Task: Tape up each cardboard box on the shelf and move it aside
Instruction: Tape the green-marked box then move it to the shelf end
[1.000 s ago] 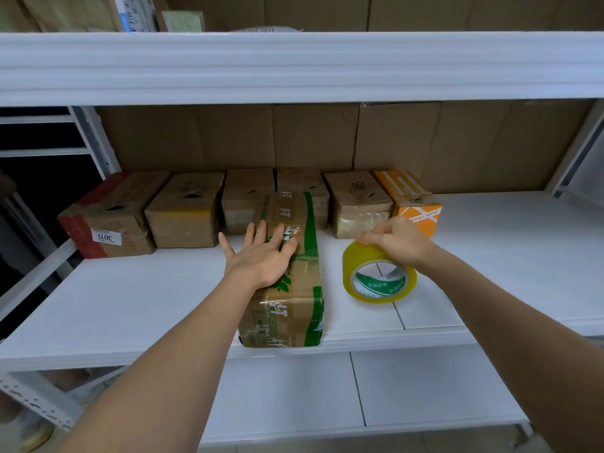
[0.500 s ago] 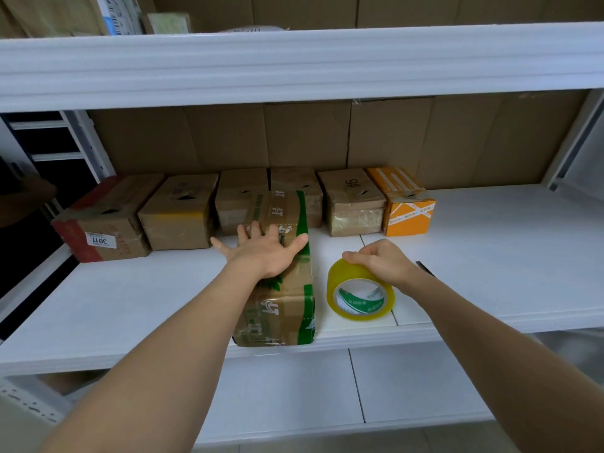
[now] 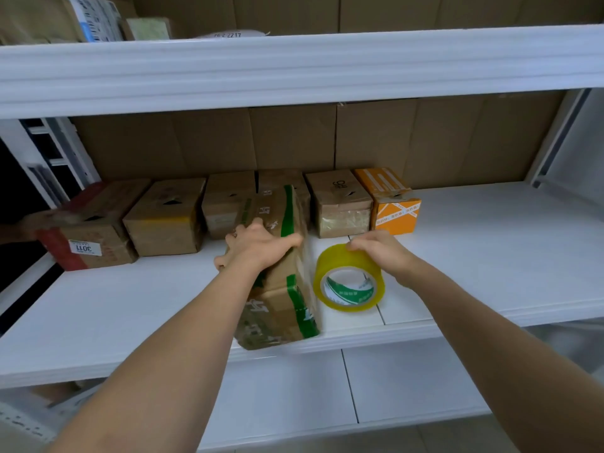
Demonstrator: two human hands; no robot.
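A long brown cardboard box with green tape stripes (image 3: pixel 281 289) lies on the white shelf (image 3: pixel 490 256), its near end at the front edge and tilted up on one side. My left hand (image 3: pixel 258 248) grips it across the top, fingers curled over its right edge. Right of the box, a yellow roll of tape (image 3: pixel 348 277) stands on its edge. My right hand (image 3: pixel 380 253) holds the roll at its top. Behind, a row of small cardboard boxes (image 3: pixel 338 204) lines the back wall.
In that row are an orange box (image 3: pixel 389 204) at the right end and a red-edged box with a label (image 3: pixel 88 230) at the left end. An upper shelf beam (image 3: pixel 294 67) hangs above. The lower shelf (image 3: pixel 392 380) lies below. A white upright (image 3: pixel 559 132) stands at the right.
My left hand went from lying flat on the striped box to gripping it, and the box has tipped. My right hand and the tape roll moved slightly nearer to the box.
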